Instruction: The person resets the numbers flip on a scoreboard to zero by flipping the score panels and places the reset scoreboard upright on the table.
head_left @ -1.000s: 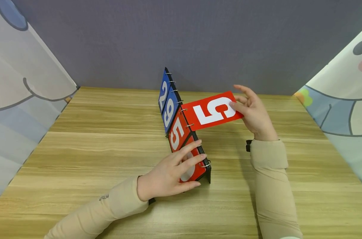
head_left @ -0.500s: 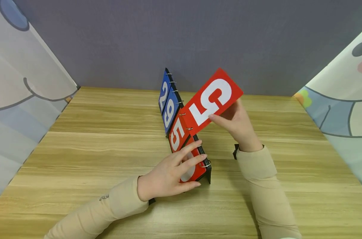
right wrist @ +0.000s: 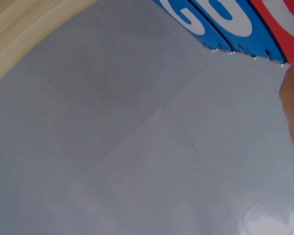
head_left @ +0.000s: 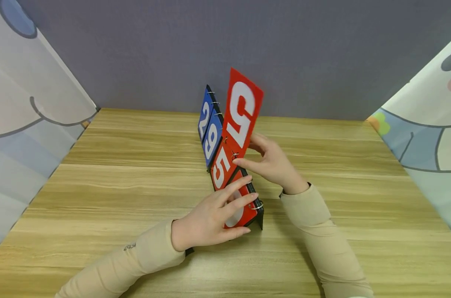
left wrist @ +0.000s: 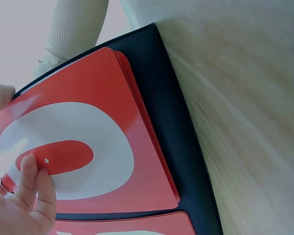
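Note:
A tabletop flip scoreboard stands tented on the wooden table, its number cards hung on metal rings. My left hand lies across the near red card, fingers spread towards the ringed top edge. The left wrist view shows fingertips touching that card's white 0. A red number card with a white 5 stands upright from its rings. My right hand holds it low down, thumb in front by a ring and the other fingers partly hidden behind. Another red 5 card hangs below on the front.
Two blue number cards hang on the far half of the scoreboard. A grey partition rises behind the wooden table, and cartoon-printed panels flank it.
My right hand has moved left, towards the rings, swinging the red 5 card from stretched out rightwards to upright. My left hand stays in place.

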The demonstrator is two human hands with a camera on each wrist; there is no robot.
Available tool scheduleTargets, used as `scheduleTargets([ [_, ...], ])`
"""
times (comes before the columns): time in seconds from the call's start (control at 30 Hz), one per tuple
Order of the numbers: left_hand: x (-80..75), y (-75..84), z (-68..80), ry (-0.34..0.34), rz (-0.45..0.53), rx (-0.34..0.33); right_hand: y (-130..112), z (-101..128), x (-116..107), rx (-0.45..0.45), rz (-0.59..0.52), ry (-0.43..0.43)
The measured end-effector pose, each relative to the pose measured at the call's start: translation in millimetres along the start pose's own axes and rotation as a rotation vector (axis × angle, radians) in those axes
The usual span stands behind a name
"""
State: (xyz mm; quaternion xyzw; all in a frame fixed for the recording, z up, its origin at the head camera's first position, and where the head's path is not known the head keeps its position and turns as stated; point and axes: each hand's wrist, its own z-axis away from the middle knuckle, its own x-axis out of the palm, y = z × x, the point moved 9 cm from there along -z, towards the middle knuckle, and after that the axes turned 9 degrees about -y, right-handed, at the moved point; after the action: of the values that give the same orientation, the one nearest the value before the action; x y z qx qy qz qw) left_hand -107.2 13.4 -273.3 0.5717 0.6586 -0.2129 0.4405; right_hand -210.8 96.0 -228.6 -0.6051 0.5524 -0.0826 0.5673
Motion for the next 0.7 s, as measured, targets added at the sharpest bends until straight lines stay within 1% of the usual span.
scheduleTargets([
  [0.1, -1.1, 0.4, -0.1, 0.013, -0.014, 0.01, -5, -1, 4, -0.066, 0.055, -0.001],
  [0.27, -1.9, 0.8, -0.2, 0.027, -0.027, 0.021, -10, -2, 6, -0.123, 0.086, -0.001],
  [0.47, -1.6, 0.5, 0.8, 0.021, -0.032, 0.01, -8, -2, 8, -0.117, 0.119, -0.043],
  [0.7, -1.4, 0.3, 0.8, 0.011, -0.038, 0.003, -6, -2, 13, -0.099, 0.179, -0.132],
])
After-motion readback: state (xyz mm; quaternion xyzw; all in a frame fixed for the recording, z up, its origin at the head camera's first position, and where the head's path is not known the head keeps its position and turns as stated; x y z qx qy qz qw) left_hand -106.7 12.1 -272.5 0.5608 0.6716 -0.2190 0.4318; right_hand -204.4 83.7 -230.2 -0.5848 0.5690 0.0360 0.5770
